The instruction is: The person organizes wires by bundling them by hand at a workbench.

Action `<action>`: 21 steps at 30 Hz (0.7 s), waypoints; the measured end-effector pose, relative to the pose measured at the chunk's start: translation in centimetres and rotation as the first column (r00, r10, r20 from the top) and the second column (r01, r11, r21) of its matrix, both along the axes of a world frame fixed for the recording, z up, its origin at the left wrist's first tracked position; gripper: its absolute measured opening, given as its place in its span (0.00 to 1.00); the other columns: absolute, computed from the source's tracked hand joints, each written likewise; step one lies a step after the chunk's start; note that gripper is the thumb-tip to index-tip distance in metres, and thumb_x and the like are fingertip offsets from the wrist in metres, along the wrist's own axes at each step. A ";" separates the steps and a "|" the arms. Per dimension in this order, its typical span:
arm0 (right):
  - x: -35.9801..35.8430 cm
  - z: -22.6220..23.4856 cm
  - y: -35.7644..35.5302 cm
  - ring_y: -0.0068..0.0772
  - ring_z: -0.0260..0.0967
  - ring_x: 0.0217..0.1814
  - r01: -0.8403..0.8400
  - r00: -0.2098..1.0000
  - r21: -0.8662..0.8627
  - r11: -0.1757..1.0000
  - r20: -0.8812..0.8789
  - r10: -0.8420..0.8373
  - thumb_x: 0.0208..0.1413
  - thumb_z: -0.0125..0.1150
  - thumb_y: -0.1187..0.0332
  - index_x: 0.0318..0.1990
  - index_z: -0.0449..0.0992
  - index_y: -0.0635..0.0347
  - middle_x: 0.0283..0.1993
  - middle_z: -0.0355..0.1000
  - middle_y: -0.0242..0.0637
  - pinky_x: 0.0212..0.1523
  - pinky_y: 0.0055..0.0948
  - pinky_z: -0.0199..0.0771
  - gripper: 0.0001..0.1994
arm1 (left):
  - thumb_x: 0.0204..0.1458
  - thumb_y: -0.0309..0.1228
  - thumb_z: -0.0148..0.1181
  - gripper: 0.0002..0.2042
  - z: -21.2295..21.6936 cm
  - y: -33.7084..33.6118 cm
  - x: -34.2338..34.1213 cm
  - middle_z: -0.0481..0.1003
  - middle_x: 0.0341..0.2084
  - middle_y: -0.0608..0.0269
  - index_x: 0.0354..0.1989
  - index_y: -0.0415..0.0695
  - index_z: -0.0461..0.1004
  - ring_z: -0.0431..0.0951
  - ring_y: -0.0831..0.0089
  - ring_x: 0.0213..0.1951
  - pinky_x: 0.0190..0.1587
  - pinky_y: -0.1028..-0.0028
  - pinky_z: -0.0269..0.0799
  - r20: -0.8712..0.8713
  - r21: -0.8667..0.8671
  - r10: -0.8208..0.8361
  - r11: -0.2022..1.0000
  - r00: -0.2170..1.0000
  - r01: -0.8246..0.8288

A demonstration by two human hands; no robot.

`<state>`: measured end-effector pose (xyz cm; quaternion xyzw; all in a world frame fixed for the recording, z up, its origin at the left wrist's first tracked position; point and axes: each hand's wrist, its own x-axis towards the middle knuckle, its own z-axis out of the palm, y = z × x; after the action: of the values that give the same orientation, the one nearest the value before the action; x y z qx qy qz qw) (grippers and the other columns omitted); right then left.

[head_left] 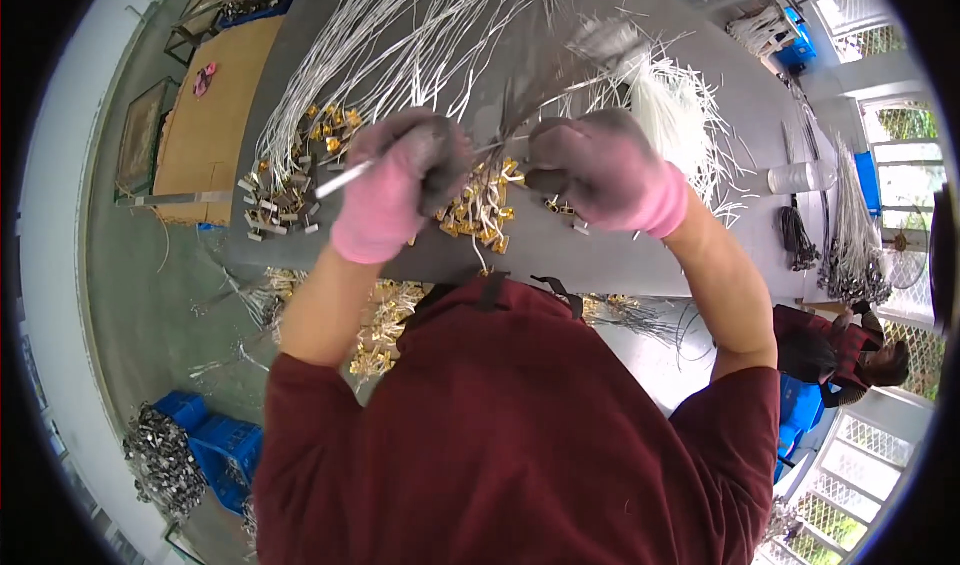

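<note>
Both my hands wear pink gloves with grey palms. My left hand (400, 180) is closed around a thin white wire (345, 178) whose end sticks out to the left. My right hand (600, 165) is closed on a bundle of white wires (560, 75) that fans up and away, blurred. Between and below my hands lies a cluster of gold-coloured terminals (480, 215) on the grey table (600, 260).
Many white wires with gold ends (330, 115) spread over the table's left. Cut white wire pieces (680, 115) lie right. A clear jar (800, 177) stands far right. Blue crates (215, 445) and metal parts sit on the floor. Another person (850, 355) is at the lower right.
</note>
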<state>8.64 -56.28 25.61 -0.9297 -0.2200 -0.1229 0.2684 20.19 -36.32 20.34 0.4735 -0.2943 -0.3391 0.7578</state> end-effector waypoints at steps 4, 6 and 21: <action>-0.4 0.4 0.3 0.34 0.73 0.24 -0.083 0.995 0.283 0.956 0.077 0.064 0.38 0.62 0.80 0.29 0.68 0.62 0.32 0.74 0.40 0.22 0.26 0.72 0.10 | 0.52 0.38 0.56 0.16 1.1 1.5 -0.1 0.71 0.20 0.62 0.30 0.33 0.71 0.68 0.80 0.19 0.21 0.80 0.61 0.385 0.032 0.148 0.984 0.911 -0.174; -0.7 2.4 1.7 0.34 0.73 0.24 -0.068 0.993 0.125 0.990 0.102 0.056 0.38 0.63 0.78 0.31 0.69 0.61 0.35 0.74 0.39 0.22 0.26 0.73 0.10 | 0.45 0.34 0.67 0.16 -0.7 0.9 0.9 0.74 0.28 0.57 0.36 0.36 0.73 0.74 0.73 0.24 0.25 0.75 0.70 0.774 -0.183 0.285 0.955 0.565 -0.232; 0.2 5.0 3.2 0.35 0.72 0.26 0.040 0.987 -0.260 0.965 0.160 0.002 0.36 0.62 0.73 0.40 0.77 0.54 0.32 0.74 0.32 0.25 0.29 0.71 0.17 | 0.44 0.21 0.63 0.09 1.1 0.1 -1.0 0.75 0.32 0.52 0.31 0.39 0.69 0.76 0.69 0.33 0.37 0.72 0.73 0.405 -0.077 0.208 0.978 0.890 -0.194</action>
<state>8.88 -53.10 30.61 -0.9464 -0.2461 -0.1690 0.1233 19.14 -36.25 21.46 0.5486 -0.4022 -0.1467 0.7182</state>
